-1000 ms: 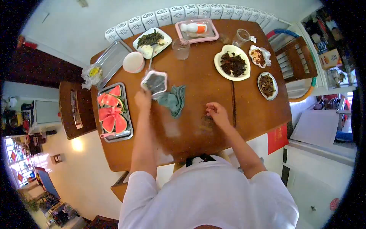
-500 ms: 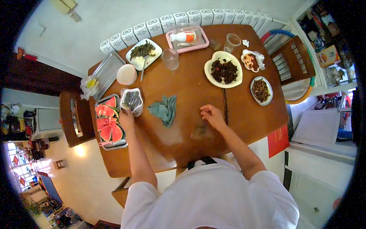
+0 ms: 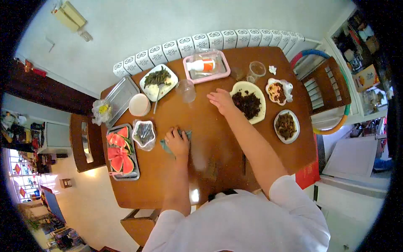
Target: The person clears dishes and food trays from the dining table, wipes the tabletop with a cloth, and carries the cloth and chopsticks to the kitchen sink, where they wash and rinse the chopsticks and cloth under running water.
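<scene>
My left hand point(image 3: 177, 143) rests on a teal cloth point(image 3: 168, 149) on the brown table, its fingers curled over it. Most of the cloth is hidden under the hand. Farther right, my right hand point(image 3: 221, 101) reaches forward, fingers stretched out and holding nothing. It is just left of a cream plate point(image 3: 261, 93) with dark leafy food, and my forearm overlaps that plate's edge. A clear cup point(image 3: 186, 91) stands left of this hand. Left of the cloth sit a star-shaped bowl point(image 3: 143, 133) wrapped in plastic and a tray point(image 3: 133, 176) of watermelon slices point(image 3: 121, 164).
At the back are a square plate point(image 3: 172, 80) of greens, a white bowl point(image 3: 140, 105), a metal tray point(image 3: 126, 90) and a pink tray point(image 3: 224, 69) holding a white bottle point(image 3: 200, 65). Two small dishes and another clear cup point(image 3: 257, 69) stand right. Chairs flank the table.
My left hand has left the star-shaped bowl and moved right onto the cloth, which is now bunched under it. My right hand has moved forward and its fingers have straightened. The camera view has shifted.
</scene>
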Action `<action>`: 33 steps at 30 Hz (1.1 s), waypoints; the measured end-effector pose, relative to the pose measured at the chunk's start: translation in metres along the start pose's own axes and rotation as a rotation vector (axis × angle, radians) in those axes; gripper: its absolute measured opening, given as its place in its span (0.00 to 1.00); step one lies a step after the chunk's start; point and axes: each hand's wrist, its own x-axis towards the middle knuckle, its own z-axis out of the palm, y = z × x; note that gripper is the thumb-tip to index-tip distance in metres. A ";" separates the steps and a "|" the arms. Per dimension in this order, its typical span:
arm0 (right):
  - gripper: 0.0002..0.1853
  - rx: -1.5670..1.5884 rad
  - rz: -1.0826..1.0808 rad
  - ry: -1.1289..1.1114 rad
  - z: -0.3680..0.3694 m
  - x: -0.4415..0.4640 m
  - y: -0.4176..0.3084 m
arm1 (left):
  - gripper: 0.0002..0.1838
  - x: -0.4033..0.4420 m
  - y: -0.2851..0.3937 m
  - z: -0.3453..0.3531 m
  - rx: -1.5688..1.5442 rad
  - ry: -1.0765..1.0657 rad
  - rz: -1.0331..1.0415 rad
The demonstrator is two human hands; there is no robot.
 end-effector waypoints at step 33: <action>0.14 0.116 0.093 0.203 0.019 0.144 0.019 | 0.18 0.008 0.008 0.013 0.349 -0.106 -0.114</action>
